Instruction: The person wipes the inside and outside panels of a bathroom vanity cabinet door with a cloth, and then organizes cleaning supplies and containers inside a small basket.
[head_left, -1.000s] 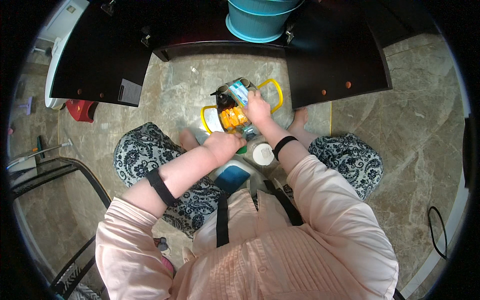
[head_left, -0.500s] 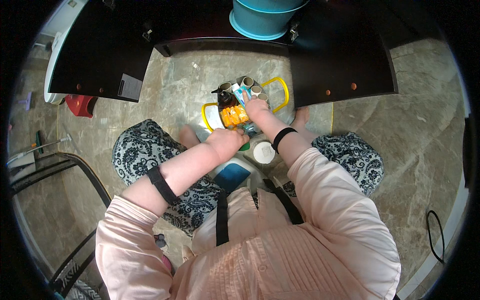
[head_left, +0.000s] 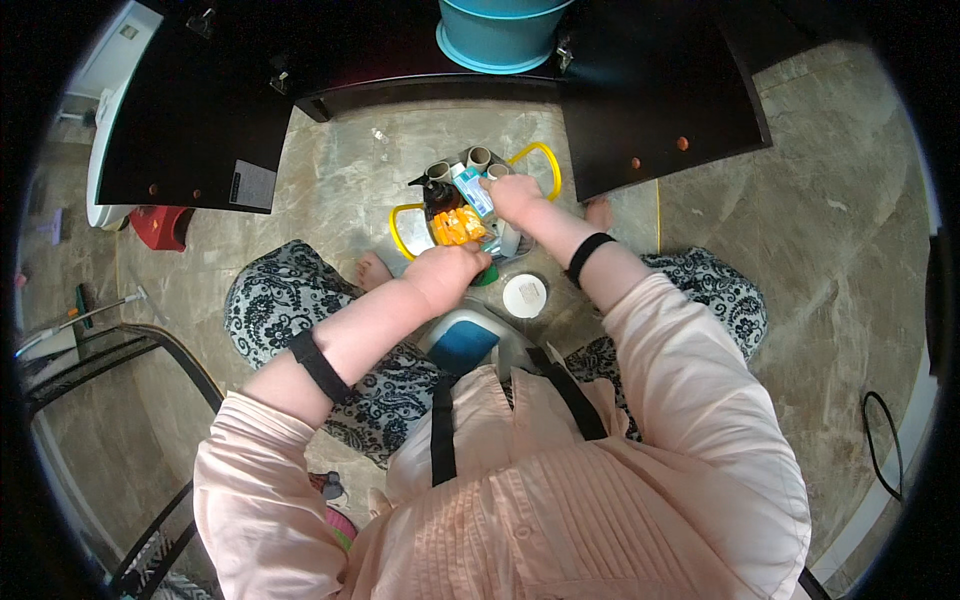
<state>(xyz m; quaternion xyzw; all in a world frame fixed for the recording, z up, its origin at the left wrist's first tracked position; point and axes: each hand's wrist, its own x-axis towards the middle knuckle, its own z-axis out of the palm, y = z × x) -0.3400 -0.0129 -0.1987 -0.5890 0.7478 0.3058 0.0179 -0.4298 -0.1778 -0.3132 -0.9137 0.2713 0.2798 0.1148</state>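
Note:
Low in front of me stands a small basket with yellow handles (head_left: 541,153). In it are a dark pump bottle (head_left: 441,196), orange packets (head_left: 457,227), cardboard tubes (head_left: 479,157) and a light-coloured item (head_left: 508,240). A blue-and-white box (head_left: 473,191) leans among them. My right hand (head_left: 517,197) is closed at the box's right edge, its fingertips partly hidden. At the basket's near side, my left hand (head_left: 450,274) has its fingers curled together just below the packets; what they hold is hidden. A green piece (head_left: 487,275) shows beside it.
A white round lid (head_left: 525,296) and a white container with a blue panel (head_left: 464,344) are near my lap. Dark cabinet doors (head_left: 665,110) hang open on both sides. A blue tub (head_left: 500,35) sits in the cabinet. A red object (head_left: 161,227) lies left.
The view has shifted slightly. My right hand has moved right across the basket, uncovering more of the blue-and-white box and the light-coloured item. My left hand stays at the near side.

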